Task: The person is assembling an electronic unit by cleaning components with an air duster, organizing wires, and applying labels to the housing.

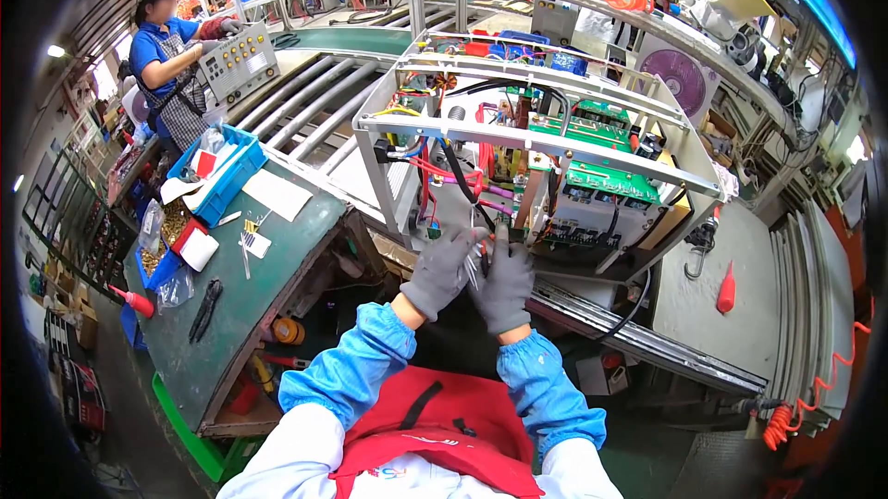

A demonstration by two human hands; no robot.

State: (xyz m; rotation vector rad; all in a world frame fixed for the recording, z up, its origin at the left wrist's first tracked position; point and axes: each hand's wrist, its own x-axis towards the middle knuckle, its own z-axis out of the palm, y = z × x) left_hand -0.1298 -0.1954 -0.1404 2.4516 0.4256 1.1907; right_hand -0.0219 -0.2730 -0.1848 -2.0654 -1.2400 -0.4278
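Note:
Both my hands are in grey gloves, close together at the near lower edge of an open metal equipment chassis [393, 186]. My left hand [437, 275] is closed, fingertips pinched around something small. Close beside it, my right hand [504, 284] is closed too, its thumb pointing up toward the chassis. Thin silvery and dark pieces [475, 268] show between the fingers; I cannot make out what they are. Behind my hands, red and black wires [458, 171] run inside the frame. Green circuit boards [606, 180] fill its right half.
At left stands a green-topped bench [287, 231] with a blue bin [217, 175], black-handled pliers [205, 309] and a red bottle [134, 301]. Metal rollers [319, 101] lead to a co-worker [171, 64] handling a panelled unit. A red squeeze bottle [726, 288] lies at right.

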